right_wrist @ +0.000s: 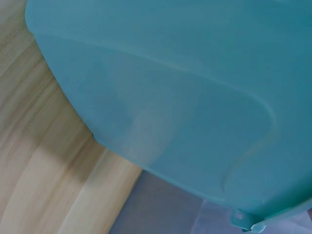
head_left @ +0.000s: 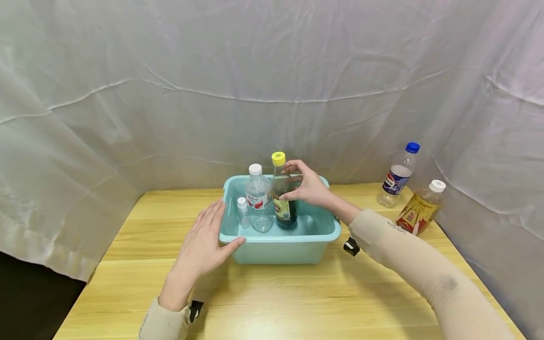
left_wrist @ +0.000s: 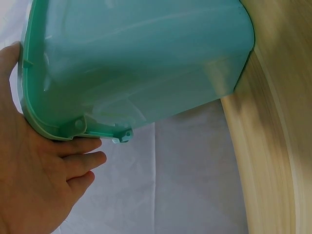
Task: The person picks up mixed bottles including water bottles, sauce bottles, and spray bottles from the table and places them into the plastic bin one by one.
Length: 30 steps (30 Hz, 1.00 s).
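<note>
In the head view, a dark soy sauce bottle (head_left: 284, 211) with a yellow cap stands in the light-blue plastic basin (head_left: 278, 252). My right hand (head_left: 312, 186) holds it from the right, thumb across the label and fingers curved by the neck. My left hand (head_left: 204, 243) rests on the basin's left rim with fingers extended, thumb over the front corner. The left wrist view shows that hand (left_wrist: 39, 170) against the rim. Left of the soy sauce bottle stand a clear bottle (head_left: 259, 189) with a white cap and a small white-capped bottle (head_left: 244, 217).
On the wooden table (head_left: 276, 302), right of the basin, stand a blue-capped Pepsi bottle (head_left: 396, 182) and a white-capped bottle (head_left: 420, 210) with a gold-and-red label. A grey curtain (head_left: 255, 71) hangs behind and along both sides.
</note>
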Each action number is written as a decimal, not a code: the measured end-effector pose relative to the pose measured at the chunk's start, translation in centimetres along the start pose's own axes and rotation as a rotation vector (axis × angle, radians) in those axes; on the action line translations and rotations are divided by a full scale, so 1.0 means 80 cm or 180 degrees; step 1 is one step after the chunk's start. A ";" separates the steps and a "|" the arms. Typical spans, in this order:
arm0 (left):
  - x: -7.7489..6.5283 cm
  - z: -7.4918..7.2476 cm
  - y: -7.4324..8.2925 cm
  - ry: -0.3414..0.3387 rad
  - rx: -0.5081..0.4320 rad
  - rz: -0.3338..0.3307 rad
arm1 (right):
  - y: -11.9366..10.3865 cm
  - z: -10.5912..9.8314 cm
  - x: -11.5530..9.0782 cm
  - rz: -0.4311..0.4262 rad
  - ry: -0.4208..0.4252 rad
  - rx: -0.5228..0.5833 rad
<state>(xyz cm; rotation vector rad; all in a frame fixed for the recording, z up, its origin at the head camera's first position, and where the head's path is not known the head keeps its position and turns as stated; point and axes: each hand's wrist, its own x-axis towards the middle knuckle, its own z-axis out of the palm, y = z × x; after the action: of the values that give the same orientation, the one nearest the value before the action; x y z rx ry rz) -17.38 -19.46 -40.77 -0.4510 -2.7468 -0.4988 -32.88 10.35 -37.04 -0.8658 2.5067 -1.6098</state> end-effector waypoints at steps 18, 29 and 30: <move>-0.001 -0.004 -0.002 -0.0050 -0.0040 -0.0045 | -0.002 0.001 0.003 0.0209 -0.0251 -0.0280; 0.000 -0.002 -0.003 -0.0034 -0.0041 -0.0019 | -0.006 -0.004 -0.003 0.0287 -0.0164 -0.0267; 0.000 -0.002 -0.003 -0.0029 -0.0041 -0.0019 | -0.006 -0.004 -0.004 0.0274 -0.0160 -0.0284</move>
<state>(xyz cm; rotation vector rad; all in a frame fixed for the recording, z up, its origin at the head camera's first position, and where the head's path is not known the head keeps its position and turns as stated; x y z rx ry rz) -17.42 -19.74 -40.67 -0.4496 -2.7560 -0.5175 -32.54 10.64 -36.57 -0.7844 2.5606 -1.4433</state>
